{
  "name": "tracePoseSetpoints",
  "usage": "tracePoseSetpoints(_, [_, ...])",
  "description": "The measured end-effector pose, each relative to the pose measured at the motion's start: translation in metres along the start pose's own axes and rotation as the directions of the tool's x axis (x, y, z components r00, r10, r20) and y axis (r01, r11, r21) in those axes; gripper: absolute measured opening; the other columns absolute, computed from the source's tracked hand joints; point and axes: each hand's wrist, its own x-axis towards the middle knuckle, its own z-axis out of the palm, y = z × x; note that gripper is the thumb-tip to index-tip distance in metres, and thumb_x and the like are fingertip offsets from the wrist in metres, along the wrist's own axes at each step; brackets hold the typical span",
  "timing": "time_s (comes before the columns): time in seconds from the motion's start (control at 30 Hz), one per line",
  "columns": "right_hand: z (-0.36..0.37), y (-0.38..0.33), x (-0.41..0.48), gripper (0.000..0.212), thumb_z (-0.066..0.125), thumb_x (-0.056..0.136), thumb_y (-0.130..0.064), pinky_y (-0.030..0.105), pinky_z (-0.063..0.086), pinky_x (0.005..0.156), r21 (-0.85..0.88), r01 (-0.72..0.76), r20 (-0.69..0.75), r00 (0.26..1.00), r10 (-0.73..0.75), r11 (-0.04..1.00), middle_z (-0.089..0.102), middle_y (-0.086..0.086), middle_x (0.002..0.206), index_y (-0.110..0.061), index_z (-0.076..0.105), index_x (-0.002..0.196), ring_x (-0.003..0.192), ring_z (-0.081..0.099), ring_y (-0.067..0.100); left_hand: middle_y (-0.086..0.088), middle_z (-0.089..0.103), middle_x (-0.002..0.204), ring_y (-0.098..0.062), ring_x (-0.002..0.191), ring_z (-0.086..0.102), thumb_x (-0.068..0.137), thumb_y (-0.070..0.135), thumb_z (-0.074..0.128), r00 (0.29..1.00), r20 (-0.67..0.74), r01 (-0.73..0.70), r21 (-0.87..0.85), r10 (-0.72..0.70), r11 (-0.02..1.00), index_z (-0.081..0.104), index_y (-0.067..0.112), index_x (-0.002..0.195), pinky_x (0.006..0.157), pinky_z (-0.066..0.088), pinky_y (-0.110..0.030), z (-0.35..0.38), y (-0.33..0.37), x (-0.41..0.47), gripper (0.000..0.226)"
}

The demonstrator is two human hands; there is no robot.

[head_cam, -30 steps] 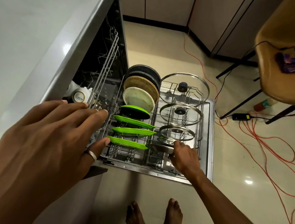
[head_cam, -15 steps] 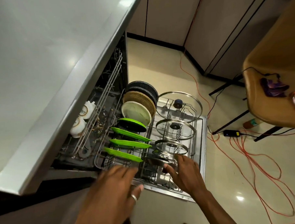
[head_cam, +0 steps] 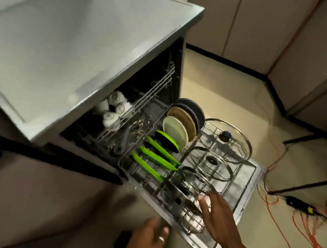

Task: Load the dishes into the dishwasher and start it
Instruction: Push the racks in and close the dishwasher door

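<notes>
Nearest, your left hand [head_cam: 149, 238] hangs low, fingers loose, holding nothing. Your right hand [head_cam: 217, 221] spread open over front edge of lower rack [head_cam: 183, 216], gripping nothing; likely placed to push rack in. Beyond: green plates [head_cam: 155, 159] slotted on edge so water reaches faces, glass lids [head_cam: 229, 139] leaning in tines. Farthest, white cups [head_cam: 111, 115] in upper rack [head_cam: 146, 98].

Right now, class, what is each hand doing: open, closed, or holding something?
Left hand: open, empty, by the lower rack's front edge.
Right hand: open, fingers spread over the rack, gripping nothing.
</notes>
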Motion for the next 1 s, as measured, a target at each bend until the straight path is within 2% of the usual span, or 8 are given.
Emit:
tracePoseSetpoints(0.13, [-0.038,0.022,0.008,0.066,0.021,0.1,-0.065,0.043,0.045,0.105,-0.138,0.24,0.159,0.963,-0.217,0.961,0.055,0.006,0.137,-0.019,0.054,0.135,0.126,0.052,0.025,0.008,0.05,0.147,-0.006,0.128,0.049,0.096,0.048,0.059,0.997,-0.075,0.001,-0.003,-0.001,1.0,0.047,0.027,0.144,0.104,0.034,-0.016,0.052,0.035,-0.001,0.053])
tracePoseSetpoints(0.23, [-0.07,0.039,0.012,0.055,0.028,0.101,-0.059,0.042,0.048,0.097,-0.237,0.369,0.227,0.92,-0.318,0.898,0.057,0.003,0.128,-0.02,0.056,0.128,0.117,0.055,0.024,0.007,0.056,0.138,-0.011,0.122,0.054,0.096,0.045,0.06,0.982,-0.186,0.004,-0.108,-0.024,0.994,0.053,0.024,0.138,0.095,0.037,-0.017,0.088,0.058,-0.006,0.048])
tracePoseSetpoints(0.4, [-0.096,0.063,0.016,0.038,0.04,0.101,-0.051,0.037,0.05,0.088,-0.336,0.426,0.322,0.89,-0.323,0.84,0.057,0.002,0.115,-0.019,0.055,0.117,0.107,0.058,0.024,0.001,0.063,0.133,-0.019,0.118,0.06,0.095,0.04,0.063,0.974,-0.179,0.083,-0.277,-0.136,0.957,0.057,0.021,0.131,0.094,0.045,-0.025,0.124,0.065,-0.007,0.041])
tracePoseSetpoints(0.47, [-0.094,0.068,0.018,0.041,0.042,0.101,-0.049,0.038,0.048,0.096,-0.383,0.446,0.378,0.875,-0.303,0.809,0.054,0.006,0.128,-0.018,0.052,0.125,0.119,0.054,0.026,-0.002,0.062,0.13,-0.021,0.114,0.06,0.094,0.041,0.063,0.964,-0.189,0.119,-0.319,-0.186,0.94,0.055,0.022,0.131,0.095,0.047,-0.028,0.137,0.057,-0.007,0.042])
tracePoseSetpoints(0.6, [-0.087,0.073,0.027,0.06,0.04,0.102,-0.048,0.043,0.03,0.12,-0.471,0.485,0.472,0.844,-0.254,0.737,0.028,0.016,0.16,-0.012,0.035,0.15,0.15,0.025,0.031,-0.01,0.046,0.149,-0.031,0.132,0.05,0.095,0.039,0.062,0.946,-0.153,0.212,-0.378,-0.286,0.901,0.037,0.016,0.15,0.105,0.039,-0.032,0.164,0.039,-0.006,0.064])
tracePoseSetpoints(0.73, [-0.088,0.075,0.04,0.068,0.036,0.103,-0.048,0.043,0.016,0.126,-0.499,0.517,0.506,0.826,-0.25,0.696,0.01,0.017,0.167,-0.011,0.019,0.158,0.155,0.005,0.032,-0.008,0.033,0.157,-0.029,0.139,0.042,0.094,0.042,0.062,0.959,-0.16,0.173,-0.315,-0.232,0.933,0.019,0.017,0.156,0.109,0.038,-0.034,0.185,0.033,-0.018,0.08])
tracePoseSetpoints(0.9, [-0.089,0.093,0.069,0.074,0.033,0.103,-0.051,0.042,0.003,0.124,-0.49,0.57,0.554,0.788,-0.27,0.659,-0.006,0.016,0.168,-0.011,0.009,0.16,0.155,-0.007,0.031,-0.005,0.0,0.169,-0.025,0.155,0.005,0.096,0.046,0.057,0.929,-0.346,0.092,-0.126,-0.13,0.988,-0.005,0.015,0.16,0.122,0.022,-0.035,0.203,0.044,-0.018,0.094])
tracePoseSetpoints(1.0, [-0.084,0.119,0.091,0.077,0.029,0.102,-0.054,0.047,0.007,0.125,-0.473,0.642,0.592,0.739,-0.322,0.604,-0.011,0.017,0.166,-0.009,0.008,0.161,0.155,-0.008,0.033,-0.009,-0.002,0.168,-0.03,0.155,0.003,0.09,0.051,0.061,0.888,-0.459,0.087,0.095,-0.034,0.992,0.005,0.014,0.161,0.123,0.014,-0.037,0.229,0.064,-0.009,0.097])
